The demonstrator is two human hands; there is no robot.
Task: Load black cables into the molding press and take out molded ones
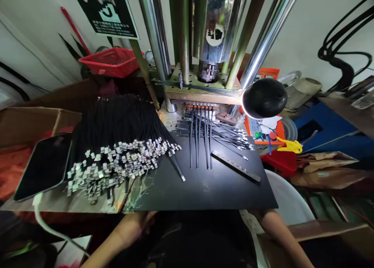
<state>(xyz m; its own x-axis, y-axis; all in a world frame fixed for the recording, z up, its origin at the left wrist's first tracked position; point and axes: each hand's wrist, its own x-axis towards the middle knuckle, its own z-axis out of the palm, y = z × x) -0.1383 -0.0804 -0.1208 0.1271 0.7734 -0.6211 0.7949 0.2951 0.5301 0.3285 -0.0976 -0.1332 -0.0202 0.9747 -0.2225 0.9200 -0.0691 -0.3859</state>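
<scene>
My left hand is below the front edge of the black work surface; its fingers are mostly hidden. My right hand is under the same edge farther right, its fingers out of sight. Left on the table lies a large heap of black cables with silvery end connectors. Several cables stand in a row, running from the press toward me. A loose pile of cables lies to their right, beside a grey slotted metal bar.
A smartphone with a white cord lies at the left edge. A black lamp head hangs over the right side. Beyond it sits an orange control box with buttons and yellow pliers. A red basket stands behind the heap.
</scene>
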